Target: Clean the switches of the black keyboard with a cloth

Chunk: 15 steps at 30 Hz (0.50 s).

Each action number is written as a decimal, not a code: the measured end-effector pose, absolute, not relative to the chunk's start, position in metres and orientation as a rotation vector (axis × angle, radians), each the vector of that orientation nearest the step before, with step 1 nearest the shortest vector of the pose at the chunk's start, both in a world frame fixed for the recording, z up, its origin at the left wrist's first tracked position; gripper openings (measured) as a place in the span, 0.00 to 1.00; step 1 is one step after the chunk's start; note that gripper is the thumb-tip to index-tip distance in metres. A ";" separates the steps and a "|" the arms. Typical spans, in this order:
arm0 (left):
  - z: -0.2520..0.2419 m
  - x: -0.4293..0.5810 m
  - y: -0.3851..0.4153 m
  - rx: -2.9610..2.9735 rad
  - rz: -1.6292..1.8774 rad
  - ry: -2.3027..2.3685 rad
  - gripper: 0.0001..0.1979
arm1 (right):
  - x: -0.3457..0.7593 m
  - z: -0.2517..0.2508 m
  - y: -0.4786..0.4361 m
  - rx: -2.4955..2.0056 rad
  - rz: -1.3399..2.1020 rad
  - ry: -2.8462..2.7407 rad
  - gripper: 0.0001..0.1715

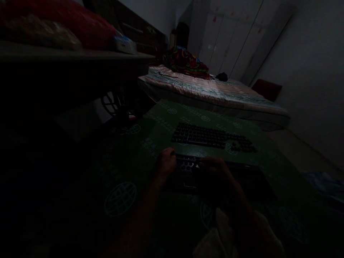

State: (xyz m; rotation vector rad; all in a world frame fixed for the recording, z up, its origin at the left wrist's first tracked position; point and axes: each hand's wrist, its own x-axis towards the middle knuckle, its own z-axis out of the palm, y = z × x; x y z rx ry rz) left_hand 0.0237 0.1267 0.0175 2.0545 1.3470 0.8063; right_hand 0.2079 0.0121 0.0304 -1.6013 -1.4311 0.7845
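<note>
The room is very dark. A black keyboard base (pixel 247 179) lies on a green printed surface (pixel 150 125), and its upper left part shows pale openings where keycaps are off. At its top left corner, my left hand (pixel 166 163) has its fingers curled round the edge. My right hand (pixel 216 166) is over the left half of the base, fingers pinched close to the openings; whatever is between them is too dark to make out. Just beyond the base, loose black keycaps (pixel 201 134) lie in keyboard-like rows.
A pale cloth (pixel 217 236) is by my right forearm at the near edge. To the left stands a table (pixel 107 53) with a red bag (pixel 67 21) on it. Behind is a bed (pixel 215 91) with a flowered blanket (pixel 185 62); a wall is at the right.
</note>
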 end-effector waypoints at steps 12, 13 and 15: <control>0.018 0.019 0.134 1.443 0.952 1.321 0.16 | 0.170 0.043 0.065 -1.598 0.694 -1.873 0.19; 0.017 0.019 0.135 1.401 0.965 1.310 0.16 | 0.167 0.045 0.066 -1.583 0.708 -1.869 0.19; 0.017 0.019 0.136 1.311 1.001 1.286 0.15 | 0.161 0.050 0.071 -1.545 0.738 -1.880 0.19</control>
